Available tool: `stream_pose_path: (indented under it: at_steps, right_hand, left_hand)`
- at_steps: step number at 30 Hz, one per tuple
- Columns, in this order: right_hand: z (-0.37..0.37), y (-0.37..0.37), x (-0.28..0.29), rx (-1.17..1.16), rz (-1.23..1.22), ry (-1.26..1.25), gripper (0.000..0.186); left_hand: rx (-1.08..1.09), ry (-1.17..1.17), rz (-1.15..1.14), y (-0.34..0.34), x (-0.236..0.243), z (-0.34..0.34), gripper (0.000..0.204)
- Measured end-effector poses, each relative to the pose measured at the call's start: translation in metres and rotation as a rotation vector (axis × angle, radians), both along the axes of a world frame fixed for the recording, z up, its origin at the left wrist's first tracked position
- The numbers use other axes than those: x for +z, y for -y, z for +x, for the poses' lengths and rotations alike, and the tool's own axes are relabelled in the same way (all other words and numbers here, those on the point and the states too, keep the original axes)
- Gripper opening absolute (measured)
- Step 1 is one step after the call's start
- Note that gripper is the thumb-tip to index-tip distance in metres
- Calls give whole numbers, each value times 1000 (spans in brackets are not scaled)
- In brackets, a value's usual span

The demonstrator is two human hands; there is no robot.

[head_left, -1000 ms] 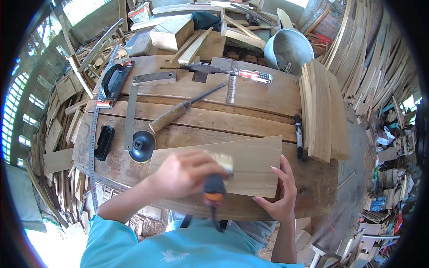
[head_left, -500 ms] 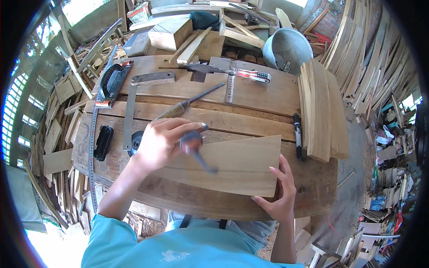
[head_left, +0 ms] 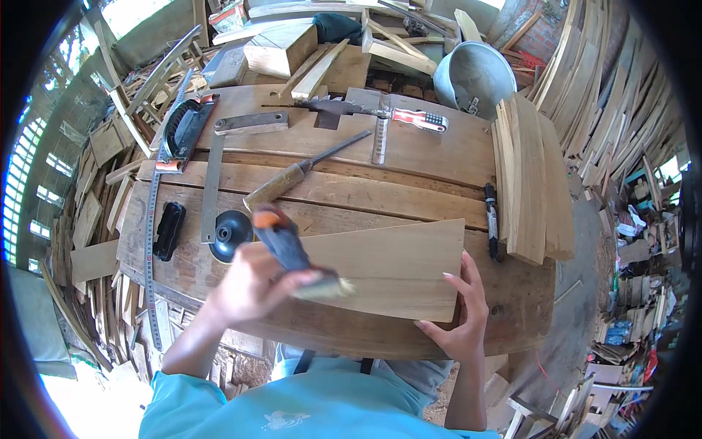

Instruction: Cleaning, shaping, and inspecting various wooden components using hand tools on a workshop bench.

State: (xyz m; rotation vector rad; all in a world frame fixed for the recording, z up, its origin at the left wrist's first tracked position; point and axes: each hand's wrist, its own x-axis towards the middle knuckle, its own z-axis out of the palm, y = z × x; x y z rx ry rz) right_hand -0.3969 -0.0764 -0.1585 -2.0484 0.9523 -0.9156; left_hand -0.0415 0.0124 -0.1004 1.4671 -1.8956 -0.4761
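My left hand [head_left: 252, 287] is closed around a brush [head_left: 281, 240] with a black and orange handle. Its pale bristles [head_left: 333, 287] are over the left part of a flat wooden board [head_left: 395, 267]; motion blur hides whether they touch it. At the board's right end, my right hand [head_left: 466, 311] grips the edge, thumb at the near corner and fingers along the side. Just beyond the left hand sit a round black rubber disc [head_left: 232, 233] and a wooden-handled chisel [head_left: 281, 181]. The board's left end is hidden behind the left hand and brush.
On the workbench [head_left: 439, 168] are a try square [head_left: 248, 123], a hand plane-like tool [head_left: 186, 132], a black case [head_left: 170, 230], a tape measure [head_left: 150, 249], a saw [head_left: 417, 119], a marker [head_left: 491, 219] and stacked boards [head_left: 530, 183]. A metal bucket [head_left: 475, 77] stands behind.
My left hand has moved down and left, and the brush in it has swung so its handle points up and its bristles show. My right hand stays on the board.
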Motion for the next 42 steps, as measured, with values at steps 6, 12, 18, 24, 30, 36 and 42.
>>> stream_pose_path:
  at_steps: [6,12,18,24,30,36,42]
  right_hand:
    - [1,-1,2,-4,-6,13,81]
    - [1,-1,1,-5,0,14,79]
    - [2,-1,0,-2,1,20,78]
    - [2,-1,1,-3,7,19,76]
    - [1,-2,2,-7,0,12,76]
    - [2,-1,2,-5,-23,-10,75]
    - [8,-5,23,18,105,191,68]
  left_hand:
    - [188,254,-219,9,3,36,30]
    - [73,261,-177,-6,1,32,47]
    - [134,46,-149,-30,-7,12,22]
    - [258,22,-95,-28,-4,27,14]
    - [349,-49,-239,-20,-19,38,11]
    - [50,8,-18,-29,-15,5,31]
    - [-76,84,-167,-4,-19,-57,29]
